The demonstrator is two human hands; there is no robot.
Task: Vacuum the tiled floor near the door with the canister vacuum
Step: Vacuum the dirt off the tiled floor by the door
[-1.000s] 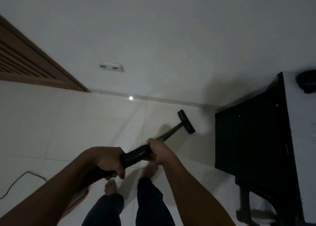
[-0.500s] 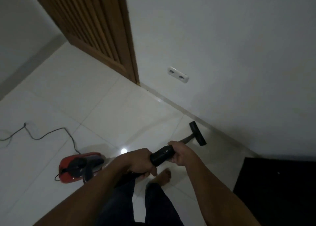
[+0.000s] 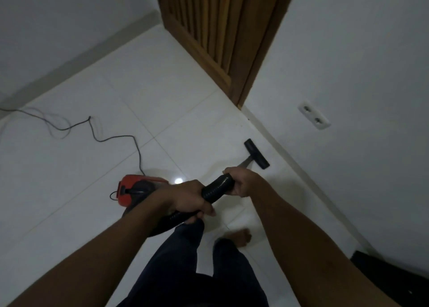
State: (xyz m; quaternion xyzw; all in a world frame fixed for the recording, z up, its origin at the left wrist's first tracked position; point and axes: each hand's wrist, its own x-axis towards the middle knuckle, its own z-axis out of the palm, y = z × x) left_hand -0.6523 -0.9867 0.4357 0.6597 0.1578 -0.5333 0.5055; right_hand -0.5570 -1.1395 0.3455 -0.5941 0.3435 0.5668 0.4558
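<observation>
Cord snag: We judge the power cord [image 3: 97, 137] the main risk; it trails in loose loops across the tiled floor [image 3: 162, 102] on the far side of the canister vacuum [image 3: 137, 189] from the door [image 3: 222, 33], and a hard tug on the hose [image 3: 217, 189] could drag the canister over it or pull the plug.
Wall knock: The floor nozzle [image 3: 256, 153] sits on the tile just beside the skirting, short of the door's near corner; we think a careless push would bump it into the wall below the wall socket [image 3: 313, 118].
Footing: Our bare foot [image 3: 239, 236] stands near the hose, farther from the door than the nozzle; a backward pull could bring the tube against it.
Left hand [image 3: 189, 201]: Closed tight around the ribbed hose, fingers wrapped under it, farther from the door than the other hand.
Right hand [image 3: 242, 182]: Closed in a fist around the upper end of the hose where the tube begins, nearer the door.
Canister: It rests on the floor well apart from the door, partly hidden behind our left forearm.
Unvacuumed stretch: The tiles right at the door's foot look not yet reached by the nozzle.
</observation>
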